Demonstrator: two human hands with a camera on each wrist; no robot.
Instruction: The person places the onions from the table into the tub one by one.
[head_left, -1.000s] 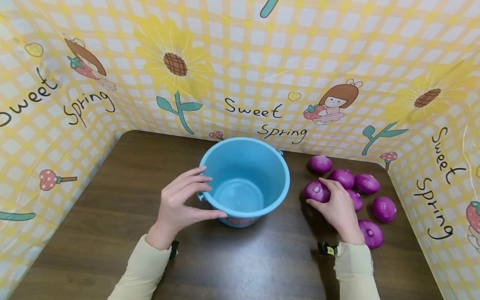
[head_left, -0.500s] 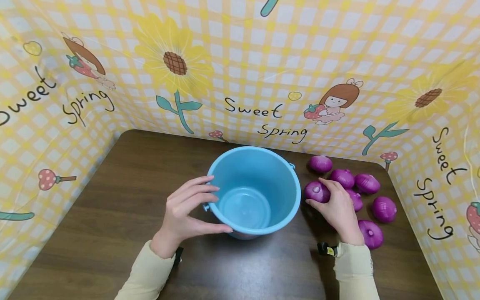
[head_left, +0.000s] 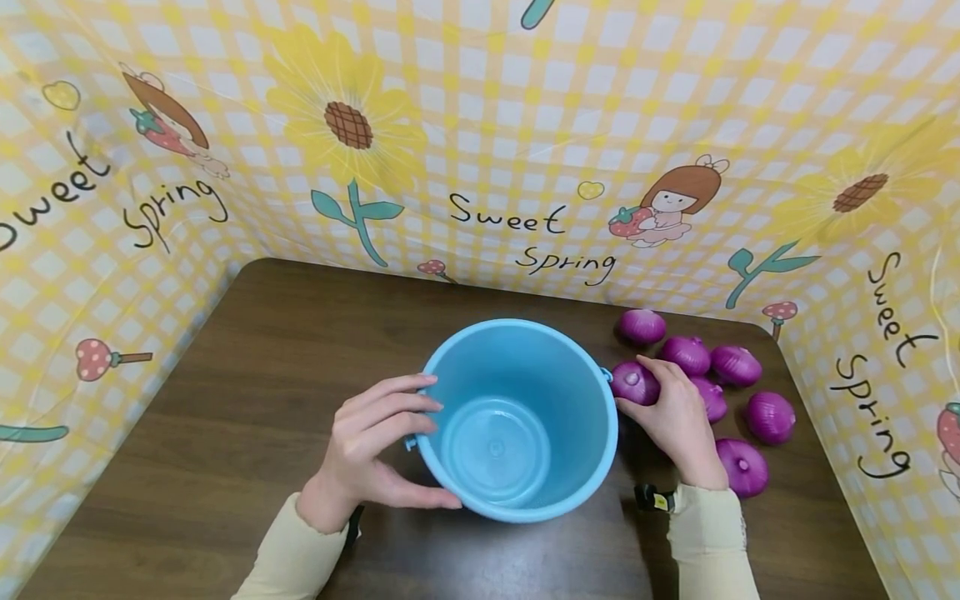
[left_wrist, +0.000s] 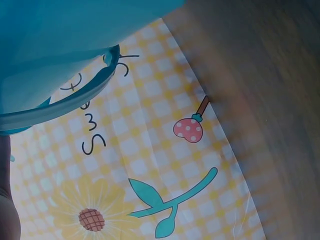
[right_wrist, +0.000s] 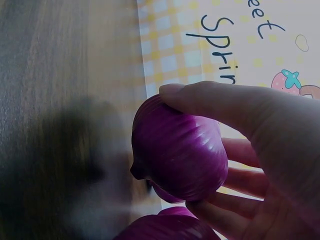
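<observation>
Gripping the bucket [head_left: 525,367] with our left hand [head_left: 377,446], we are holding a purple onion [head_left: 633,384] in our right hand [head_left: 675,421], near the bucket's three o'clock.

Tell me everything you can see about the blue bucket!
The blue bucket is round, smooth and shiny, and looks like plastic. Its wide mouth faces up, and nothing shows inside but a ring on its floor. Small knobs stick out on opposite sides, and a curved blue handle shows in the left wrist view. The left hand holds its rim. Whether its bottom touches the table is hidden.
</observation>
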